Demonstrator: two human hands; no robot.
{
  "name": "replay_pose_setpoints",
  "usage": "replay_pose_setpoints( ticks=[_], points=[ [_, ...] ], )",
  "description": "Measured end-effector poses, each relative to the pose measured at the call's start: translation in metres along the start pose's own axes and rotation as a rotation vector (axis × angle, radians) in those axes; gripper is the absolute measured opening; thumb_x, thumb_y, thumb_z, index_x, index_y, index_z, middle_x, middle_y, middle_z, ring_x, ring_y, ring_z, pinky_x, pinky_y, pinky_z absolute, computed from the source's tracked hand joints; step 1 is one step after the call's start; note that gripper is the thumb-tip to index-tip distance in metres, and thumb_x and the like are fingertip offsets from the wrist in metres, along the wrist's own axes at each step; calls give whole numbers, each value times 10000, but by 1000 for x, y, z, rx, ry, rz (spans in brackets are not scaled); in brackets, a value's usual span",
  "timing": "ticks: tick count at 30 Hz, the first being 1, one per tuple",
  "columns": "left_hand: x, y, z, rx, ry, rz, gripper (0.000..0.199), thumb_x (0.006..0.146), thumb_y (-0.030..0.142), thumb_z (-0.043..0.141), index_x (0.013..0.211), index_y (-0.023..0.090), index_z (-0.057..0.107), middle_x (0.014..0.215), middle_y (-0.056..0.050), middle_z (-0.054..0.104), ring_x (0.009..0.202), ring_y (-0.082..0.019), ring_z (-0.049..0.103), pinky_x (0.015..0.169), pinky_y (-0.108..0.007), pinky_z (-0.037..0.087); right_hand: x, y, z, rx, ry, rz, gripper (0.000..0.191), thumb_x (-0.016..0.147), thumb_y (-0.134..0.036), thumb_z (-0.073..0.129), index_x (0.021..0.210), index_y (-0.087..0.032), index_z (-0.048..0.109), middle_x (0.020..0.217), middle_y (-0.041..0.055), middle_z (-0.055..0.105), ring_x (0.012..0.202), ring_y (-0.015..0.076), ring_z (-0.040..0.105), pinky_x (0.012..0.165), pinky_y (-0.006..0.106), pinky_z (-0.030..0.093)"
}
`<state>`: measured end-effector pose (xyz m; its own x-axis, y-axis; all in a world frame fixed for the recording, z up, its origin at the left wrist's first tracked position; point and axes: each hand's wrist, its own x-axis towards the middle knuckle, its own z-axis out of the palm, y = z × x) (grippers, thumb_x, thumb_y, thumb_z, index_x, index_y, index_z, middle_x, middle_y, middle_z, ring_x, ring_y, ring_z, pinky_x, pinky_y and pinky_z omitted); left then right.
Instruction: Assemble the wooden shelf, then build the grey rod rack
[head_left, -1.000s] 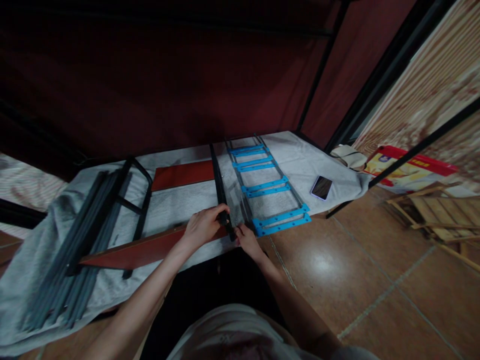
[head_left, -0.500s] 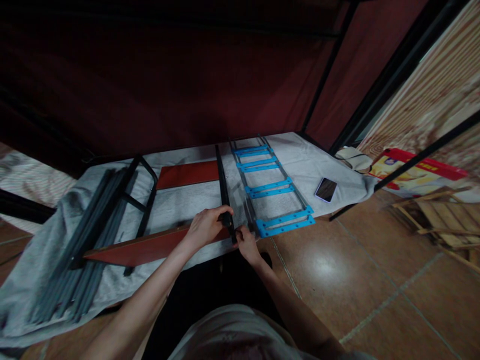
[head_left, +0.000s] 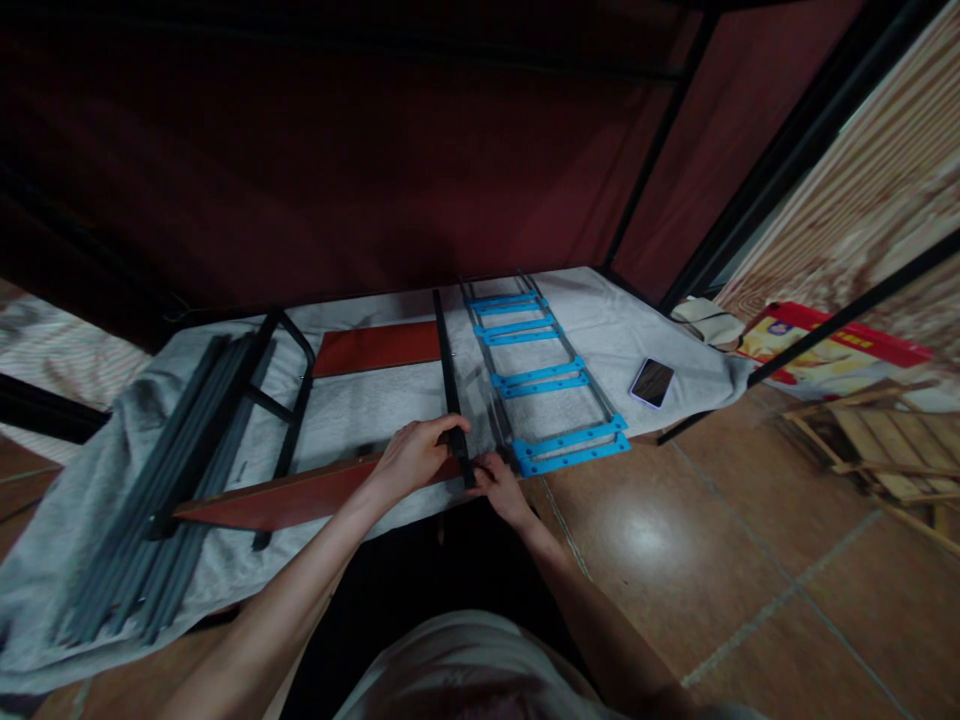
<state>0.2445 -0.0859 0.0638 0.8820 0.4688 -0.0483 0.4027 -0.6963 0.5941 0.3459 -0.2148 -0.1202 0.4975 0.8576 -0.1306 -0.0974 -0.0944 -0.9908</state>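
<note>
Running from the far edge of the cloth-covered, pale grey surface (head_left: 367, 405) to its near edge, a slim, straight black metal bar (head_left: 448, 365) is held close to its near end. It is gripped there by the left hand (head_left: 415, 455), whose thumb and forefinger are closed around it. The bent fingers of the right hand (head_left: 501, 490) are set against the end of the bar, right at the near edge; whether anything is pinched between them cannot be told.

On the left of the bar, two flat, reddish-brown boards are seen. A far board (head_left: 379, 347) is laid near the far edge and is met by the bar at its right end. A near board (head_left: 300, 502) is placed along the near edge, partly hidden by the left forearm. At the left ends of both boards, an angular black tubular frame (head_left: 295, 420) is found, one side of it laid over a bundle of straight grey tubes (head_left: 169, 430) that is spread towards the near left corner.

To the right of the bar, paired bright blue perforated strips (head_left: 574, 435) are joined ladder-fashion by thin grey rods, the nearest pair lying at the near edge. Further right, a dark-screened phone (head_left: 652, 383) is placed near the right end.
</note>
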Motion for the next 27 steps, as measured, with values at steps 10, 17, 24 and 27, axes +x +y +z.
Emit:
replay_pose_setpoints(
  ticks=[10, 17, 24, 27],
  points=[
    [-1, 1, -1, -6, 15, -8, 349, 779, 164, 493, 1036, 300, 687, 927, 34, 729, 843, -167, 667, 698, -218, 445, 3, -11, -6, -434, -42, -14, 155, 950, -202, 425, 865, -205, 555, 589, -42, 530, 504, 108, 533, 527, 210, 420],
    [-2, 1, -1, 12, 24, -30, 348, 777, 166, 498, 1034, 307, 687, 937, 40, 735, 843, -166, 669, 683, -213, 440, 11, -13, -2, -419, -34, 102, 351, 1001, -366, 358, 735, -210, 525, 545, -19, 528, 416, 105, 483, 435, 211, 366],
    [-3, -1, -1, 1, 18, -18, 368, 777, 159, 497, 1058, 304, 685, 952, 41, 733, 853, -161, 668, 689, -210, 437, 3, -9, -2, -351, -30, 30, 157, 958, -267, 393, 939, -214, 540, 648, -40, 557, 570, 121, 573, 573, 224, 462],
    [-3, -1, -2, -13, 23, -25, 361, 774, 160, 507, 1050, 302, 691, 927, 33, 733, 841, -166, 668, 699, -219, 443, 7, -10, -2, -454, -9, -10, 154, 936, -249, 434, 898, -209, 578, 693, 5, 589, 646, 152, 591, 632, 254, 471]
  ],
)
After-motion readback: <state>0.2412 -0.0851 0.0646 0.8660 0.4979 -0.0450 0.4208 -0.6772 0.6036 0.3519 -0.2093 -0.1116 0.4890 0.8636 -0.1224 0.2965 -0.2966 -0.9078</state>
